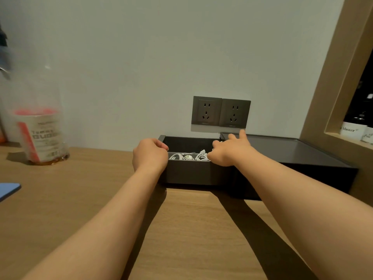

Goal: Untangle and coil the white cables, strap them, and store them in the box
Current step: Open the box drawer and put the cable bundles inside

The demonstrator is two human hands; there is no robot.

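One camera, worn on the person's head, faces forward and a little down across the desk to the box at its far edge and the wall behind. It sits close over the desk; the left margin looks smeared, probably wide-lens blur.

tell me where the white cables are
Centre of the head view: the white cables lie inside the dark box, between the left hand and right hand.
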